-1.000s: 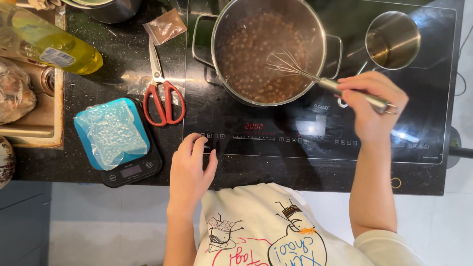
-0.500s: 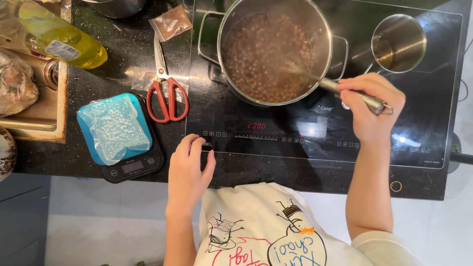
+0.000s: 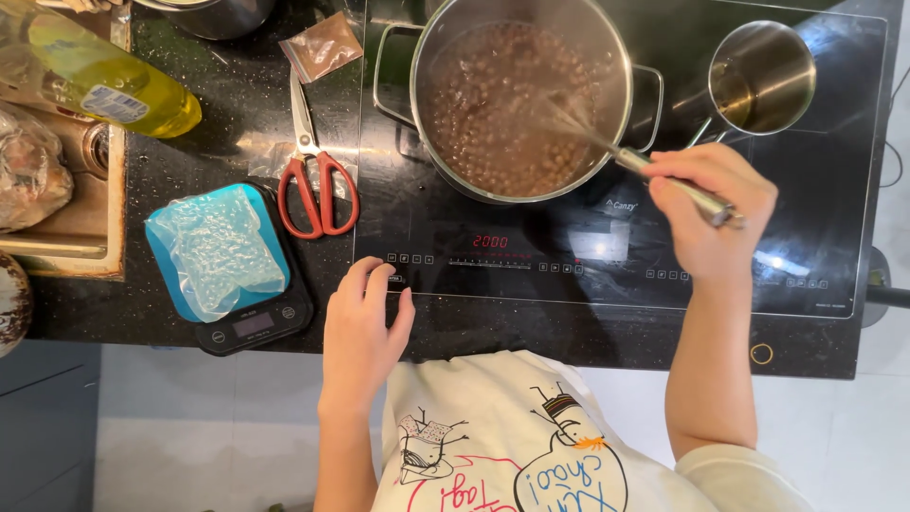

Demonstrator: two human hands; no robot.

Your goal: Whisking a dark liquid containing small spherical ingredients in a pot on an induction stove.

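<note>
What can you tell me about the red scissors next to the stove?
The scissors lie flat on the dark speckled counter, just left of the black cooktop. They have two red loop handles, which look like plastic, pointing toward the person, and shiny metal blades pointing away. The blades are closed together. Their tips reach up near a small clear bag of brown powder. A kitchen scale with a blue dish sits to their left. Neither hand touches them.
</note>
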